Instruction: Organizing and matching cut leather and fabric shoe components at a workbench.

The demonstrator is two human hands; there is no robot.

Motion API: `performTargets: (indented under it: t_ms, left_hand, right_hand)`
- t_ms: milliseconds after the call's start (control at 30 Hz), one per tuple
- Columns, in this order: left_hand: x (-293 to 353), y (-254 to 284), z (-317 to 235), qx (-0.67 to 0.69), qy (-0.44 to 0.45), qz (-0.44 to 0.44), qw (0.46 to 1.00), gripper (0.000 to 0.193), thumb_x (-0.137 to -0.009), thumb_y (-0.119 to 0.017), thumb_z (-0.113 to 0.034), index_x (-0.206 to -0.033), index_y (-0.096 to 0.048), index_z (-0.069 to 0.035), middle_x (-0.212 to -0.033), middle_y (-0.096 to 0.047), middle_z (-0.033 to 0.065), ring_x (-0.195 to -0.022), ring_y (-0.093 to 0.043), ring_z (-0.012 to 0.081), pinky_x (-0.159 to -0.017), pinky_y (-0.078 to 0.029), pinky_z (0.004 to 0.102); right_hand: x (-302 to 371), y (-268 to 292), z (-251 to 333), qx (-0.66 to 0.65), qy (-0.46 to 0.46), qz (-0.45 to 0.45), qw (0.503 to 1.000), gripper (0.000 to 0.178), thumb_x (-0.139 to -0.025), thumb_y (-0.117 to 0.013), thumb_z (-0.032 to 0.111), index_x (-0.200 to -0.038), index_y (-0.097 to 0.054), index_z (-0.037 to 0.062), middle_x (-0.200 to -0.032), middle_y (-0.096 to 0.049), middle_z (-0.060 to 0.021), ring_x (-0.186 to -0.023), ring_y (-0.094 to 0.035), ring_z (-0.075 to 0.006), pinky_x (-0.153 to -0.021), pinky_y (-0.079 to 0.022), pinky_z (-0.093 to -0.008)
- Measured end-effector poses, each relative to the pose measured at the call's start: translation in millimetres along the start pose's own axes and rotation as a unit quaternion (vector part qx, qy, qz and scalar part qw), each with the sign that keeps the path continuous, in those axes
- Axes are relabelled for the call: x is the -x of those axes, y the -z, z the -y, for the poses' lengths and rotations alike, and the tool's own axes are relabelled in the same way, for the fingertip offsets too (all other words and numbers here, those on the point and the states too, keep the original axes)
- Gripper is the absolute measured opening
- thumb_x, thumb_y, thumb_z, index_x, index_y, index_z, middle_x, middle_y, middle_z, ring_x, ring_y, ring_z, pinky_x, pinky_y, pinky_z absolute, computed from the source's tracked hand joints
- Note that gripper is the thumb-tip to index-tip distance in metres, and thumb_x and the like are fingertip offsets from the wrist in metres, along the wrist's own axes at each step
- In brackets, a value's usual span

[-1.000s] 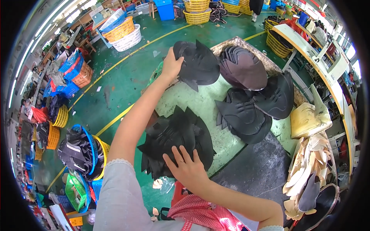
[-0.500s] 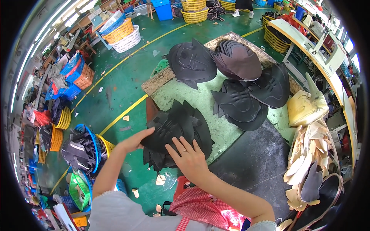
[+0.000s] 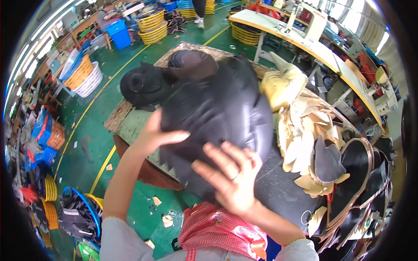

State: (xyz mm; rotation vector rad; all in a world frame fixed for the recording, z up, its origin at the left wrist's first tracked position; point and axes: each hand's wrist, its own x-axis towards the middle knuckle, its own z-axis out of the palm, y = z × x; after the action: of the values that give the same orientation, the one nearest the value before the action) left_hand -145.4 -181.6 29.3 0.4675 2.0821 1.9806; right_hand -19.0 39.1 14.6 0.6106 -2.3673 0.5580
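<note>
A thick stack of black shoe-upper pieces (image 3: 209, 108) is held up over the worktable, blurred and large in the picture. My left hand (image 3: 159, 132) grips its left edge, thumb on top and the other fingers hidden. My right hand (image 3: 235, 176) has its fingers spread over the stack's near right part. Beyond the held stack lie a black stack (image 3: 141, 85) and a stack with a brownish top (image 3: 191, 63). More black pieces (image 3: 244, 74) at the back right are partly covered and hard to tell apart from the held ones.
The worktable has a green top (image 3: 139, 126) and a black mat (image 3: 278, 187). At right lie a yellowish block (image 3: 283, 87), cream cut pieces (image 3: 300, 135) and black pieces with tan edges (image 3: 348, 182). A sewing machine (image 3: 311, 21) stands at the back; baskets (image 3: 89, 78) line the left.
The black stack has come up and to the right with both hands, turning and looking larger. The view has swung right. My right hand's fingers have spread wider.
</note>
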Motion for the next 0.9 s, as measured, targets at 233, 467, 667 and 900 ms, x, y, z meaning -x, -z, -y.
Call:
performTargets:
  t_ms: [233,467,667,900]
  left_hand:
    - [-134.3,-117.5,52.1,-0.521,-0.159,0.063,0.836,0.076,-0.077,-0.081,-0.018,-0.139,-0.042,0.002,-0.133,-0.055,0.0239,-0.124,-0.055,0.0354,-0.106,-0.044,0.0424]
    - [-78.1,-141.6,65.2,-0.38,-0.305,0.161,0.858,0.072,-0.077,-0.081,-0.03,-0.139,-0.051,-0.009,-0.149,-0.044,0.0157,-0.142,-0.038,0.0348,-0.117,-0.03,0.0493]
    - [-66.4,-152.8,66.8,-0.399,-0.292,0.115,0.862,0.058,-0.08,-0.079,-0.031,-0.13,-0.057,-0.011,-0.15,-0.044,0.0118,-0.144,-0.036,0.0348,-0.119,-0.025,0.0531]
    - [-67.8,-161.1,71.4,-0.411,-0.379,0.032,0.829,0.025,-0.078,-0.08,-0.018,-0.098,-0.067,-0.01,-0.12,-0.068,0.0076,-0.113,-0.065,0.033,-0.096,-0.054,0.0435]
  right_hand:
    - [60.6,-19.6,-91.3,-0.001,-0.142,0.131,0.981,0.079,-0.077,-0.078,0.02,-0.147,-0.043,0.0109,-0.161,-0.02,-0.0212,-0.149,-0.02,-0.0381,-0.121,-0.016,-0.056]
    - [91.3,7.0,-91.8,-0.144,-0.194,0.044,0.969,0.027,-0.078,-0.068,-0.004,-0.102,-0.071,0.0094,-0.128,-0.063,-0.0115,-0.13,-0.052,-0.0324,-0.11,-0.04,-0.0444]
    - [83.5,34.5,-101.2,-0.193,-0.231,0.002,0.954,0.024,-0.075,-0.064,-0.012,-0.087,-0.072,0.0069,-0.096,-0.073,-0.0057,-0.096,-0.068,-0.0241,-0.09,-0.049,-0.0363]
    - [70.3,28.8,-106.3,-0.163,-0.163,-0.013,0.973,0.026,-0.074,-0.065,-0.01,-0.091,-0.071,0.008,-0.104,-0.071,-0.006,-0.104,-0.065,-0.024,-0.09,-0.048,-0.0367]
